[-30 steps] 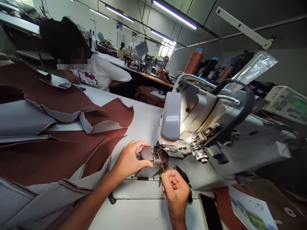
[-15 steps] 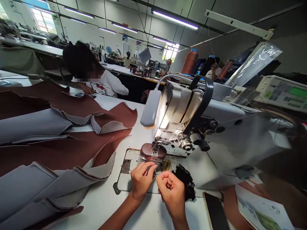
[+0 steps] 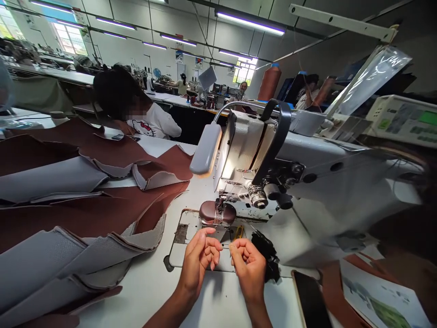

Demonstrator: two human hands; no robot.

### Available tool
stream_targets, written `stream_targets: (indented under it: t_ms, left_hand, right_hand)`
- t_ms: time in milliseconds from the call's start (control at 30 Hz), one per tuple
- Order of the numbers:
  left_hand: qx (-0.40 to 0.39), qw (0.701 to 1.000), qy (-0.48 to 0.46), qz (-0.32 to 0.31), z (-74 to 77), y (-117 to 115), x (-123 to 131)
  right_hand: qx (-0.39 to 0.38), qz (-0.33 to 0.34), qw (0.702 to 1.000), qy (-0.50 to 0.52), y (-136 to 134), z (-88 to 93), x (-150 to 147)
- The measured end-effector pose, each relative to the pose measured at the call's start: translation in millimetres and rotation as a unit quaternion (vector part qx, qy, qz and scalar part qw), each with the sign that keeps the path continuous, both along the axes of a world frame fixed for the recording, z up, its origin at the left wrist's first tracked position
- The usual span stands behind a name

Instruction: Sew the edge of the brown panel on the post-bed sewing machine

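Observation:
Just in front of the sewing machine's (image 3: 246, 143) needle area, my left hand (image 3: 196, 264) is open, its fingers loosely curled and apart. My right hand (image 3: 251, 271) is closed in a pinch, with a short pale thread (image 3: 226, 246) showing at the fingertips, pointing toward my left hand. Behind both hands, a rounded dark brown leather piece (image 3: 207, 212) sits under the presser foot, with light threads across it. A yellow tool (image 3: 239, 232) lies on the machine bed by my right hand, beside a black bundle (image 3: 268, 255).
Brown leather panels with grey backing (image 3: 102, 246) are piled on the left of the white table. A phone (image 3: 310, 298) and a printed sheet (image 3: 382, 291) lie at the right. The machine lamp (image 3: 205, 150) hangs above the bed. Across the table, a person (image 3: 150, 119) sits leaning forward.
My left fingers have opened from their pinch and let go of the thread. My right hand stays pinched, slightly farther right. The camera view has shifted a little.

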State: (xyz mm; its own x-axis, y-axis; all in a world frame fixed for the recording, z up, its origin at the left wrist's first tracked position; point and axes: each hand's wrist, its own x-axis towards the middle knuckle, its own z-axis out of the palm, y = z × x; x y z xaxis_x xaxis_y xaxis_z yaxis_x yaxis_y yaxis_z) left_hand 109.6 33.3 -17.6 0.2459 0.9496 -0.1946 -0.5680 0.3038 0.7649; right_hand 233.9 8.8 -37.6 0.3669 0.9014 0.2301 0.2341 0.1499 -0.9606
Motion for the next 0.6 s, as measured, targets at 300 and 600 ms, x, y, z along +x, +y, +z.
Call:
stream_targets:
  t_ms: [300,600]
  left_hand:
    - [0.031,0.985,0.121,0.122,-10.7,0,14]
    - [0.08,0.968,0.225,0.077,-11.0,14,32]
  right_hand:
    - [-0.007,-0.004,1.0,0.023,-9,-6.2,4]
    - [-0.011,-0.015,0.999,0.041,-23,-5.2,4]
